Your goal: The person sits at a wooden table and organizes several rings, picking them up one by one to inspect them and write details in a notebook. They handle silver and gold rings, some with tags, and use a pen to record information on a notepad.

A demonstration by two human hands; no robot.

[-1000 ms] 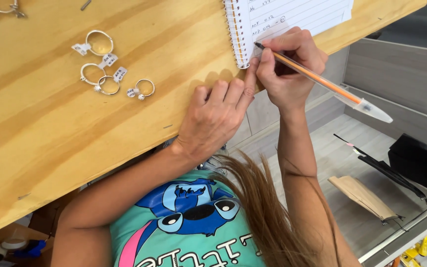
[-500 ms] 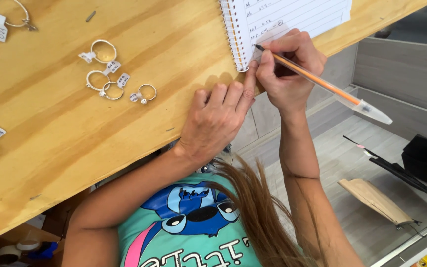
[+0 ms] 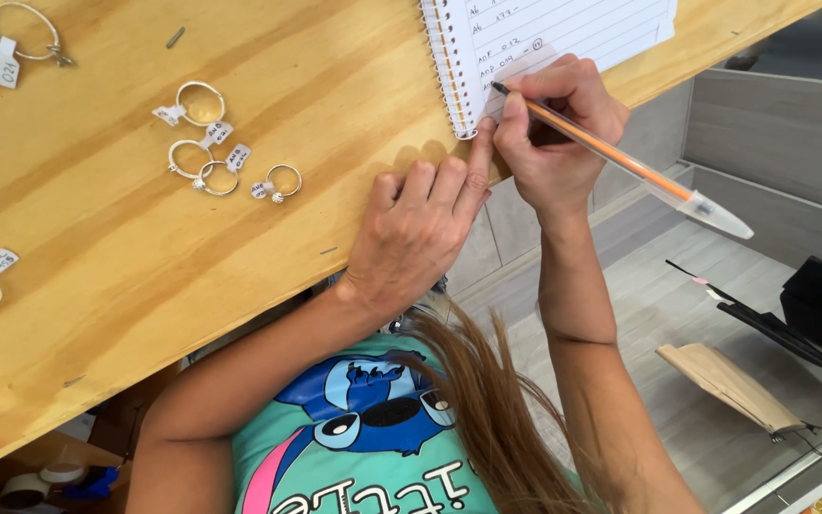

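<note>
Pen pinched in right hand, tip on spiral notebook; left hand flat, open, apparently steadying notebook corner on wooden table.

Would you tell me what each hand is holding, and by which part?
The right hand grips the pen near its tip; the left hand holds nothing, resting flat by the notebook.

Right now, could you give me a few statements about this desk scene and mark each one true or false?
1. The right hand holds a pen. True.
2. The pen tip is on a notebook. True.
3. The left hand holds a ring. False: it lies flat on the table by the notebook's corner.
4. The tagged rings lie on the notebook. False: they lie on bare wood, apart from it.
5. The notebook is spiral-bound. True.
</note>
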